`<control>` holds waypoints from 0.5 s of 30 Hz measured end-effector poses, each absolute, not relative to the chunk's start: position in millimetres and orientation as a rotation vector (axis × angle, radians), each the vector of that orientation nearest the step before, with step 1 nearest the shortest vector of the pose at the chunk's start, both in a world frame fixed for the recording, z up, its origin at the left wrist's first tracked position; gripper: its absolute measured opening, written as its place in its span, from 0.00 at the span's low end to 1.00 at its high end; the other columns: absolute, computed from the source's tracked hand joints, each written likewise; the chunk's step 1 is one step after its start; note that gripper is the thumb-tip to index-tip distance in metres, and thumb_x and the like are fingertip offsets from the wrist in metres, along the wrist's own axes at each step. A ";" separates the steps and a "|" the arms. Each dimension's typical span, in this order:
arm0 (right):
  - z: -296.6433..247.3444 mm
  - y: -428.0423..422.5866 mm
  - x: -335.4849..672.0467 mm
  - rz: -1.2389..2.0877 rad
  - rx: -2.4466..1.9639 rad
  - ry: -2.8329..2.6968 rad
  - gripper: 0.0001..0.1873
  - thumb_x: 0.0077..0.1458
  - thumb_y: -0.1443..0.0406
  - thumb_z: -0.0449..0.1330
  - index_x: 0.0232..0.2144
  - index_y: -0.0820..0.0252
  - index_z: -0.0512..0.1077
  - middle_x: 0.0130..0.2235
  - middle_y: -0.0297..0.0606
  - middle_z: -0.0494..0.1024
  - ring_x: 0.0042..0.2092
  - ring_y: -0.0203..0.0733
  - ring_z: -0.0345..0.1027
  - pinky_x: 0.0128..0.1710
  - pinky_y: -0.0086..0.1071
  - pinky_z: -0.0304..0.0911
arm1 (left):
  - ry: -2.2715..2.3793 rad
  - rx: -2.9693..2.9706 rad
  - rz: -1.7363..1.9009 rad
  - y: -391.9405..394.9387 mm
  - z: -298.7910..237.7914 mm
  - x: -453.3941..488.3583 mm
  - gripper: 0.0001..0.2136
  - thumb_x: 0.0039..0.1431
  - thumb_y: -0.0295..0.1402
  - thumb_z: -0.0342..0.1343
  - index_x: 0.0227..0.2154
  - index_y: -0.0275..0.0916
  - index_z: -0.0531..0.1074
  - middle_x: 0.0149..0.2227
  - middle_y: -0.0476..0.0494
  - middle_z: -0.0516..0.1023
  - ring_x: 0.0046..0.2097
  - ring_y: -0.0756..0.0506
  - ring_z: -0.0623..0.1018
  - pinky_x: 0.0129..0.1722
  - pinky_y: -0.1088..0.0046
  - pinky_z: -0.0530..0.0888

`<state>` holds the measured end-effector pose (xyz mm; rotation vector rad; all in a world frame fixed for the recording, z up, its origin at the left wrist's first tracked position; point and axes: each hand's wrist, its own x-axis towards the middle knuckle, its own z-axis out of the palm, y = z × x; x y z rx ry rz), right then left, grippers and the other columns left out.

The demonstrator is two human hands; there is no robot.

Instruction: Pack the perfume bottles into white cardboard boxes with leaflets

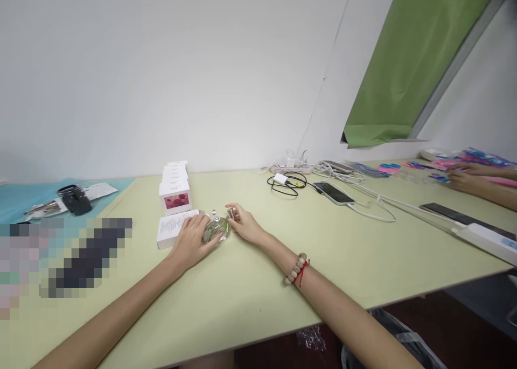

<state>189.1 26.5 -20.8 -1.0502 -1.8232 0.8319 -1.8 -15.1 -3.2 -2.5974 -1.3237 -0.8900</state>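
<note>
My left hand [193, 237] is closed around the side of a round, clear glass bottle [215, 230] resting on the table, its thumb along the near side. A shiny neck [217, 218] tops the bottle. Just right of it, my right hand [245, 224] pinches a small silvery cylinder [231, 214] between thumb and fingers. Behind the bottle lies a small clear, shiny piece [214, 211], too small to name. A white box with printed text [172, 230] lies flat beside my left hand, partly covered by it.
White boxes [174, 188], the front one with a red flower picture, stand in a row behind. Chargers, cables and a phone [334, 193] lie to the right. A black jar [75, 199] stands left on blue sheeting. Another person's hands [468, 176] work at far right.
</note>
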 end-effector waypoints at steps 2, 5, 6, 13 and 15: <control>-19.7 28.2 192.0 0.739 -1.114 -1.827 0.21 0.51 0.68 0.52 0.49 0.59 0.58 0.30 0.30 0.68 0.24 0.30 0.61 0.26 0.27 0.61 | -1.299 -2.585 -0.903 -15.1 -3.3 -1.6 0.10 0.57 0.41 0.45 0.36 0.40 0.62 0.37 0.45 0.69 0.41 0.44 0.69 0.43 0.64 0.63; -17.1 33.1 204.5 0.440 -1.293 -1.879 0.18 0.50 0.68 0.53 0.46 0.59 0.63 0.34 0.35 0.70 0.31 0.33 0.65 0.35 0.30 0.62 | -1.290 -2.573 -0.922 -15.2 -3.1 -1.5 0.10 0.57 0.41 0.46 0.36 0.40 0.63 0.37 0.45 0.69 0.41 0.44 0.69 0.43 0.64 0.64; -16.1 34.8 210.7 0.356 -1.347 -1.883 0.16 0.50 0.68 0.54 0.44 0.59 0.66 0.35 0.37 0.70 0.33 0.34 0.65 0.37 0.31 0.61 | -1.289 -2.573 -0.929 -15.3 -2.9 -1.4 0.10 0.57 0.40 0.46 0.36 0.41 0.63 0.37 0.45 0.69 0.41 0.44 0.69 0.43 0.64 0.64; 1.0 36.9 254.5 0.174 -1.610 -1.750 0.13 0.52 0.60 0.52 0.39 0.58 0.68 0.30 0.37 0.73 0.30 0.37 0.64 0.30 0.29 0.55 | -1.286 -2.594 -0.943 -16.9 -1.5 -1.3 0.10 0.57 0.40 0.46 0.36 0.41 0.63 0.36 0.45 0.69 0.40 0.44 0.69 0.42 0.64 0.64; 7.5 37.0 263.1 0.084 -1.716 -1.704 0.12 0.53 0.58 0.50 0.33 0.58 0.70 0.31 0.38 0.74 0.32 0.39 0.65 0.29 0.29 0.53 | -1.308 -2.605 -0.954 -18.1 -0.9 -1.9 0.10 0.57 0.40 0.46 0.36 0.40 0.62 0.36 0.46 0.69 0.39 0.44 0.69 0.42 0.64 0.64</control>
